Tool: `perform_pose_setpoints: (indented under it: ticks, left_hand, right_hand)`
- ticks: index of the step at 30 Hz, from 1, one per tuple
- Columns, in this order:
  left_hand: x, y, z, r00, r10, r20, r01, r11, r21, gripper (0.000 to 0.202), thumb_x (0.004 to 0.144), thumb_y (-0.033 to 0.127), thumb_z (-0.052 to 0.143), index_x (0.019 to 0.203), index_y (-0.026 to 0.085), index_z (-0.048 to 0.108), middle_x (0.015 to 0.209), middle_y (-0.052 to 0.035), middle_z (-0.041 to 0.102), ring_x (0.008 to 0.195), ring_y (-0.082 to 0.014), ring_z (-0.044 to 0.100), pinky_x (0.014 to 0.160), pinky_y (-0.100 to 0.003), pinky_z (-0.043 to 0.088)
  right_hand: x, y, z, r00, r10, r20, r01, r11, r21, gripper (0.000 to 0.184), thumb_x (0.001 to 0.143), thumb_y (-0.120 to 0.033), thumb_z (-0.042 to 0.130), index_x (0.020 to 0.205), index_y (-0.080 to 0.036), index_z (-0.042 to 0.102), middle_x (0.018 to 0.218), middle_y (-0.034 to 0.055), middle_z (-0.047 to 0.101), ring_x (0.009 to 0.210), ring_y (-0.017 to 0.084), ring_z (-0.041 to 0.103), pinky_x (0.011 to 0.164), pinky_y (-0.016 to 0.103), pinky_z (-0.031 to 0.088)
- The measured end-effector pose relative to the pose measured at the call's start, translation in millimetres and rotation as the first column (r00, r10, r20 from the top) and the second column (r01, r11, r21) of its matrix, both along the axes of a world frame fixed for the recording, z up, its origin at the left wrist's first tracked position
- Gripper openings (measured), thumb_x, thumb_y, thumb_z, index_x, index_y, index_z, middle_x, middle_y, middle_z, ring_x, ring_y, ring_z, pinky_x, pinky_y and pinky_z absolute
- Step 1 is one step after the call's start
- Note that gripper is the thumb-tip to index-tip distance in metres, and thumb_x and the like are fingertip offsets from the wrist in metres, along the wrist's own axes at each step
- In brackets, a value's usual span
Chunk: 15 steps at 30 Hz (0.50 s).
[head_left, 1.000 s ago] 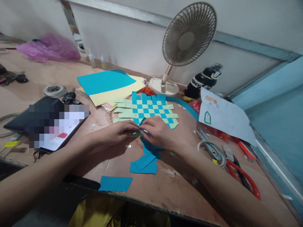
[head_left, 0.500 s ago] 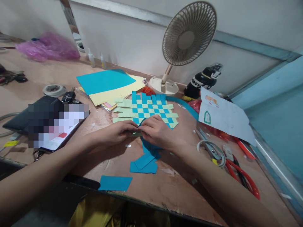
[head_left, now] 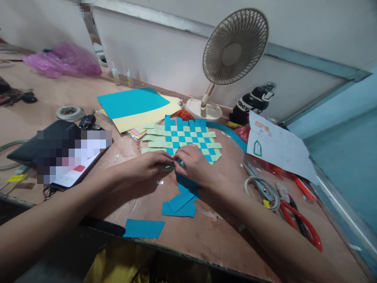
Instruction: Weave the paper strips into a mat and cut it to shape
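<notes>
A woven paper mat (head_left: 188,137) of blue and pale green strips lies flat on the table, with loose strip ends along its left and far edges. At its near edge my left hand (head_left: 154,163) is closed, thumb and fingers pinching the paper. My right hand (head_left: 193,165) is closed beside it, fingertips meeting those of the left around a blue paper strip of the mat. The fingers hide most of that strip. Just below my right hand lie several loose blue paper pieces (head_left: 179,202), and another blue piece (head_left: 144,228) rests at the table's near edge.
On the left are a phone (head_left: 79,169), a black case (head_left: 50,141) and a tape roll (head_left: 70,113). Behind the mat stand paper sheets (head_left: 132,104), a fan (head_left: 235,47) and a black bottle (head_left: 250,104). Red-handled scissors (head_left: 303,224) and a drawing (head_left: 279,147) lie at right.
The blue strip that curled up at my right fingertips has gone down and is now mostly hidden under the fingers. Both hands stay nearly in place; the view has shifted slightly.
</notes>
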State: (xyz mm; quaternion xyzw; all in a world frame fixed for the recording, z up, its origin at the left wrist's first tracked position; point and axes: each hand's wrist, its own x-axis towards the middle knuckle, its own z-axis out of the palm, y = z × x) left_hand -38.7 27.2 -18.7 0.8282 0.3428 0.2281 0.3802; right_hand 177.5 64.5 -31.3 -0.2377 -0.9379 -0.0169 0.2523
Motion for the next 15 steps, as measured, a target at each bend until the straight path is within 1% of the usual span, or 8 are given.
perform_pose_setpoints:
  ticks: [5,7,10,15]
  left_hand:
    - [0.4,-0.5,0.7,1.0,0.02,0.0,-0.02,0.999,-0.041,0.022,0.097,0.027,0.048,0.104,0.018,0.067,0.11,-0.0083,0.069,0.097,-0.0199,0.065,0.085,-0.032,0.052]
    - [-0.2,-1.1,1.8,1.0,0.031,-0.002,-0.031,0.998,-0.056,0.019,0.093,0.027,0.052,0.101,0.018,0.066,0.109,-0.0076,0.069,0.096,-0.0199,0.065,0.084,-0.032,0.051]
    - [-1.4,-2.8,4.8,0.999,0.05,-0.011,-0.051,0.993,-0.107,0.016,0.09,0.028,0.055,0.099,0.019,0.065,0.102,-0.0054,0.07,0.093,-0.02,0.065,0.082,-0.033,0.051]
    - [-3.4,-5.7,7.9,0.999,0.046,0.028,-0.04,0.98,-0.197,0.011,0.084,0.023,0.058,0.094,0.02,0.061,0.095,-0.0033,0.068,0.094,-0.0207,0.064,0.082,-0.034,0.05]
  right_hand:
    - [-0.5,-0.6,-0.7,1.0,-0.014,-0.01,0.013,0.996,-0.091,0.01,0.089,-0.016,0.051,0.086,-0.018,0.061,0.087,0.0094,0.065,0.087,0.022,0.058,0.08,0.036,0.045]
    - [-1.2,-1.1,-0.8,1.0,-0.011,-0.019,0.009,0.995,-0.104,0.01,0.089,-0.016,0.052,0.086,-0.017,0.06,0.086,0.0089,0.064,0.086,0.021,0.058,0.078,0.035,0.046]
    - [-2.2,-1.5,-0.5,0.999,-0.003,-0.043,-0.002,0.994,-0.111,0.009,0.089,-0.016,0.052,0.085,-0.017,0.06,0.084,0.0086,0.063,0.084,0.021,0.057,0.076,0.034,0.047]
    - [-0.9,-1.7,3.4,0.998,0.001,-0.069,-0.012,0.988,-0.153,0.01,0.091,-0.016,0.051,0.086,-0.016,0.059,0.083,0.0085,0.062,0.081,0.02,0.057,0.073,0.032,0.048]
